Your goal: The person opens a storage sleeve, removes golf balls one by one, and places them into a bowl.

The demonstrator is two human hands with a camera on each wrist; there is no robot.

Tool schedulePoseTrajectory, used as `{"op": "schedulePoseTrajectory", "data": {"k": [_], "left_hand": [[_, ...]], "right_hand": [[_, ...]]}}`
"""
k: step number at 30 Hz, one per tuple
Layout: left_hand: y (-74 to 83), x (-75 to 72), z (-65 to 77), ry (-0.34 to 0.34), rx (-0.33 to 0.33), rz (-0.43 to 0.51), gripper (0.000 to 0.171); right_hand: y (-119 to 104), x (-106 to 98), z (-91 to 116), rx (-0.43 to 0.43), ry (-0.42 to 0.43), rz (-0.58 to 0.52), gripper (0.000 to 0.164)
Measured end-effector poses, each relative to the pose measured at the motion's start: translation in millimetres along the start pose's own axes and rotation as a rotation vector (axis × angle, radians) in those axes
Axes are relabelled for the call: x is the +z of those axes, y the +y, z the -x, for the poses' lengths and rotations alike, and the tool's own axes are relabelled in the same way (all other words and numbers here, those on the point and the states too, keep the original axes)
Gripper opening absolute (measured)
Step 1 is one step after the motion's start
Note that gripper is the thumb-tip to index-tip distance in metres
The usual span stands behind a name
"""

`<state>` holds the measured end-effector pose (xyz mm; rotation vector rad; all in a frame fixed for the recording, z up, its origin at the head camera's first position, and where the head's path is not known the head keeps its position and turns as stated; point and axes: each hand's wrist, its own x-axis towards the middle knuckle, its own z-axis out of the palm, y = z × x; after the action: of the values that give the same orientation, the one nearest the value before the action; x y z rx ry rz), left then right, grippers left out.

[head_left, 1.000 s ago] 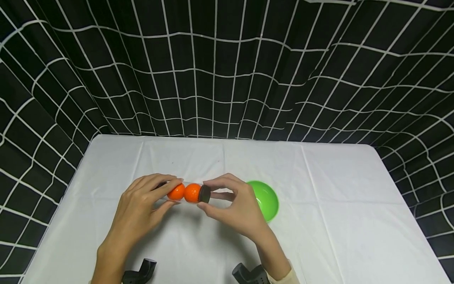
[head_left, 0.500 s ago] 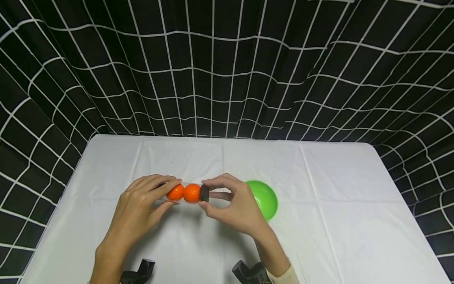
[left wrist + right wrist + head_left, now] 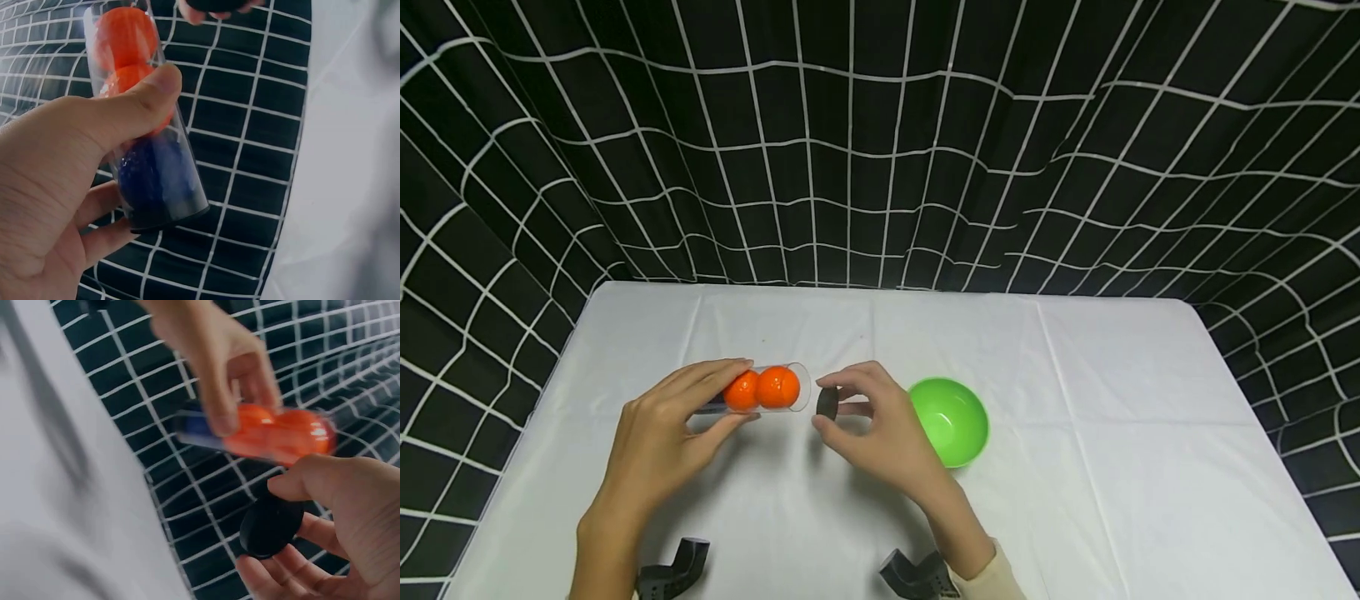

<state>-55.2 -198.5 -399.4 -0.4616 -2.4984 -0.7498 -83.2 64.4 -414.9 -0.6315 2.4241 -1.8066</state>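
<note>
Tube (image 3: 805, 387): left fingers (image 3: 706, 379) grip, axis sideways
Cap (image 3: 827, 403): right fingers (image 3: 855, 379) pinch; I see it just right of tube

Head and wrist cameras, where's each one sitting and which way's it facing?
Head: on the head, facing down-forward at the table; left hand, right hand show.
Left wrist: worn there, facing that hand gripping a clear tube; right fingertips show.
Right wrist: worn there, facing that hand pinching a black cap; left hand shows beyond.
Wrist views share the tube.
</note>
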Motion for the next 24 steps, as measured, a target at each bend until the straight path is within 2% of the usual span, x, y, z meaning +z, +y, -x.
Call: {"op": "schedulePoseTrajectory", "data": {"k": [10,17,24], "left_hand": [[2.4,1.9,0.3,0.006,0.019,0.023,0.061],[3.1,1.3,0.9,0.002,0.018,0.028,0.062],[3.7,0.5,-0.7,0.004,0.017,0.024,0.062]], "right_hand": [[22,21,-1,0.030,-0.066,0.126,0.036],[37,37,2,0.017,-0.092,0.389,0.035],[44,39,2,0.038,-0.076,0.546,0.025]]}}
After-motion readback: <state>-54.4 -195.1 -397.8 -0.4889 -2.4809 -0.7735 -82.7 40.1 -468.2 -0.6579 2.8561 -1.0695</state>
